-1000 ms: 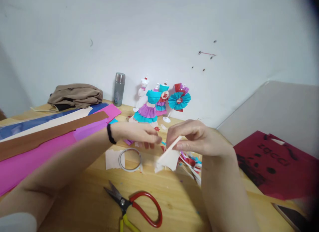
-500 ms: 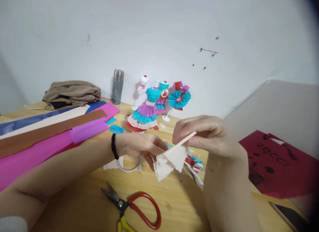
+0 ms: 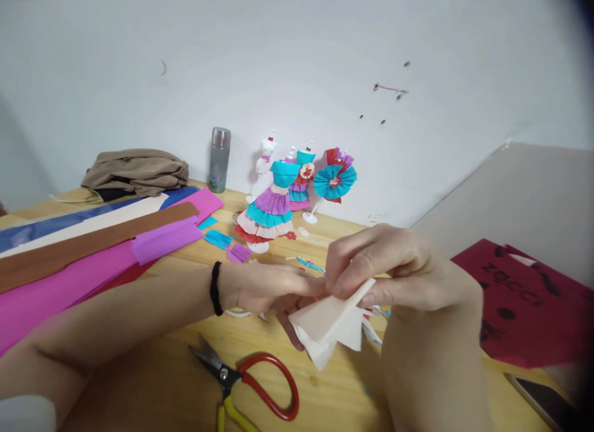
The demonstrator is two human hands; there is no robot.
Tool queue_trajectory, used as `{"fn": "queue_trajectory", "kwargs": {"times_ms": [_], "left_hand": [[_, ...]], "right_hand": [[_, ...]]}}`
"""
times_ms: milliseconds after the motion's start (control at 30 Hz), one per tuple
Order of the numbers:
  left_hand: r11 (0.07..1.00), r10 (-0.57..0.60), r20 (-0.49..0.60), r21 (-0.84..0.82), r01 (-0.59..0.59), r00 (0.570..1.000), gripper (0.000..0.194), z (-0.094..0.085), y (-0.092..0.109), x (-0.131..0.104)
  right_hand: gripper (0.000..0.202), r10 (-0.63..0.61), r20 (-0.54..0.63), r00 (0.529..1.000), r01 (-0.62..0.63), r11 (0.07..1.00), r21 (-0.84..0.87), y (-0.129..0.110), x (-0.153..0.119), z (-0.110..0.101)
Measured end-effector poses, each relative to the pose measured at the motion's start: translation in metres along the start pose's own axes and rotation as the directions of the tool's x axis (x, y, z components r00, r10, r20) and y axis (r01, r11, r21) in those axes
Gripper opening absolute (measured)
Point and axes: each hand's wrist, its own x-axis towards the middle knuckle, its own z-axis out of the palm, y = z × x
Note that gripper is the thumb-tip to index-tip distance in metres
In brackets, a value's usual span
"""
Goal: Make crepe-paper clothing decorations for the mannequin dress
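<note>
A folded piece of cream crepe paper [image 3: 327, 327] is held up between both hands above the table. My right hand [image 3: 385, 265] pinches its upper corner between thumb and fingers. From the left, my left hand [image 3: 273, 289] grips the paper's edge, its fingers partly hidden behind the folds. Below the paper lie scissors [image 3: 225, 375] with one red and one yellow handle, blades apart. Behind the hands stands a small dress form in a tiered paper dress [image 3: 271, 200], turquoise, purple and cream.
Long strips of coloured crepe paper [image 3: 93, 246] lie at left, beside a brown cloth [image 3: 137, 172] and a grey flask [image 3: 219, 163]. More decorated dress forms [image 3: 335, 181] stand by the wall. A dark red bag [image 3: 524, 308] and a phone [image 3: 541, 398] are at right.
Both hands have lowered slightly and shifted right with the cream paper. The paper has turned, and its loose end hangs lower. A purple scrap shows beyond my left wrist.
</note>
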Motion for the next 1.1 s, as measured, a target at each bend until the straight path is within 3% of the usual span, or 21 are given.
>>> {"fn": "queue_trajectory", "kwargs": {"times_ms": [233, 400, 567, 733, 800, 900, 1000, 1100], "left_hand": [[0.999, 0.019, 0.037, 0.028, -0.020, 0.999, 0.037, 0.000, -0.002, 0.001], [1.000, 0.014, 0.017, 0.021, -0.014, 1.000, 0.047, 0.006, 0.001, -0.001], [1.000, -0.028, 0.196, 0.004, 0.028, 0.980, 0.068, 0.008, 0.003, -0.002], [0.994, -0.055, 0.228, -0.077, 0.074, 0.972, 0.079, 0.006, -0.004, 0.004], [0.993, -0.053, 0.187, -0.096, 0.072, 0.981, 0.075, 0.006, -0.004, 0.004], [0.999, -0.024, 0.028, -0.040, 0.026, 0.999, 0.065, 0.009, 0.000, 0.001], [0.999, 0.044, -0.132, 0.032, -0.040, 0.990, 0.056, 0.012, 0.009, -0.005], [0.994, 0.093, -0.203, 0.080, -0.078, 0.975, 0.050, 0.010, 0.020, -0.011]], "right_hand": [[0.021, 0.026, -0.036, 0.999, -0.028, 0.999, -0.036, 0.000, -0.004, -0.001], [0.018, 0.023, -0.087, 0.996, -0.024, 1.000, -0.011, 0.001, -0.007, -0.001], [0.018, 0.022, -0.102, 0.995, -0.023, 1.000, -0.006, -0.001, -0.007, 0.000], [0.020, 0.049, -0.092, 0.995, -0.053, 0.998, -0.037, -0.001, -0.005, -0.001], [0.021, 0.058, -0.077, 0.995, -0.062, 0.997, -0.048, 0.000, -0.005, -0.002], [0.021, 0.058, -0.060, 0.997, -0.062, 0.996, -0.063, 0.001, -0.005, -0.003], [0.019, 0.061, -0.061, 0.996, -0.066, 0.995, -0.077, 0.001, -0.003, -0.003], [0.017, 0.074, -0.062, 0.995, -0.080, 0.991, -0.109, 0.000, -0.001, -0.002]]}}
